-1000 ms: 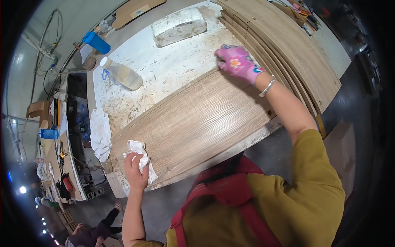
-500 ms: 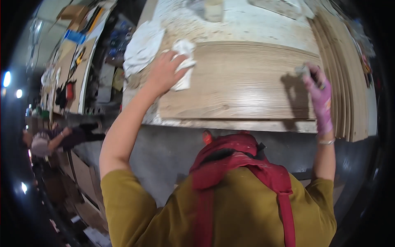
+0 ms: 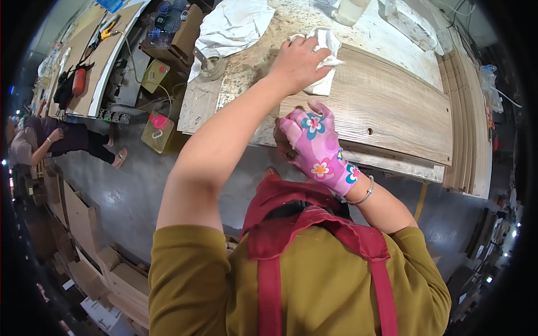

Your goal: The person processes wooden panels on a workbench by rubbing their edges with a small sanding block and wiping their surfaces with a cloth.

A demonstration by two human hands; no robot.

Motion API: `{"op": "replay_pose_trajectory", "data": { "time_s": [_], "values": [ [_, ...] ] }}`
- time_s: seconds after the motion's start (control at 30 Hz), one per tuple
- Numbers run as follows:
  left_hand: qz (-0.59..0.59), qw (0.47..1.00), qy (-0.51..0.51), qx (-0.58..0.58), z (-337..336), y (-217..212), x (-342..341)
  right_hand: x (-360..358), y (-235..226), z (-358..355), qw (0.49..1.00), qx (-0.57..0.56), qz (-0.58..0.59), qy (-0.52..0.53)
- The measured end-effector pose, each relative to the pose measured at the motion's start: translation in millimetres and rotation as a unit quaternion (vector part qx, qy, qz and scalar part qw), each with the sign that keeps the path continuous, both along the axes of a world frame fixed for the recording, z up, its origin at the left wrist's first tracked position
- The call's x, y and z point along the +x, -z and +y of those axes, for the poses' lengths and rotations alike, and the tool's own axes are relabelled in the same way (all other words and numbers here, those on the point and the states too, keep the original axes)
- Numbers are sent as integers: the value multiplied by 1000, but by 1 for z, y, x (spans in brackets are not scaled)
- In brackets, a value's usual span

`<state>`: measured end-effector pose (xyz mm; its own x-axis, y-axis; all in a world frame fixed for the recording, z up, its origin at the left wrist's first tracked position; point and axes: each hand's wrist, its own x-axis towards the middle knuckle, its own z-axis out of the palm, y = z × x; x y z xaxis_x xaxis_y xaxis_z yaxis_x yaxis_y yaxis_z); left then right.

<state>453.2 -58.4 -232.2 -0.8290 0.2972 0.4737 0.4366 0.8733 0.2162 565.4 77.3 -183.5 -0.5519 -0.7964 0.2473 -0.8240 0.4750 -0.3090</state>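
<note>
A wood-grain board [image 3: 392,106] with a few small dark holes lies flat on the worktable. My left hand [image 3: 297,64] presses a bunched white cloth [image 3: 322,85] onto the board's left end, its fingers closed over the cloth. My right hand [image 3: 316,145], in a pink flowered glove that leaves fingertips bare, is at the board's near left corner. Its fingers curl around that edge. Whatever they may hold is hidden under the hand.
Left of the board lie a larger white cloth [image 3: 232,25] and a small glass jar [image 3: 212,66]. A cloudy container [image 3: 351,11] and a clear wrapped package [image 3: 412,25] sit beyond it. Several boards [image 3: 468,123] are stacked at right. Another person [image 3: 61,140] is far left.
My right hand has moved from the board's right end, where it held a small greyish piece, to the near left corner. The left hand stays on the cloth. The view has turned.
</note>
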Motion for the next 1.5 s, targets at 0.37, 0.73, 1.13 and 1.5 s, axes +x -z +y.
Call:
{"op": "replay_pose_trajectory", "data": {
  "time_s": [0.37,0.73,1.13,1.5],
  "values": [
    [13,1000,-17,-1,-1,5,-4,9,-1,16,995,-54,8,80],
    [16,1000,-7,-19,0,-2,-4,15,7,98,954,-12,99,283],
    [-7,999,24,-27,-2,-8,-4,21,17,102,953,-46,35,299],
    [-28,998,18,-48,5,-17,-1,1,10,257,868,-58,129,476]
  ]
}}
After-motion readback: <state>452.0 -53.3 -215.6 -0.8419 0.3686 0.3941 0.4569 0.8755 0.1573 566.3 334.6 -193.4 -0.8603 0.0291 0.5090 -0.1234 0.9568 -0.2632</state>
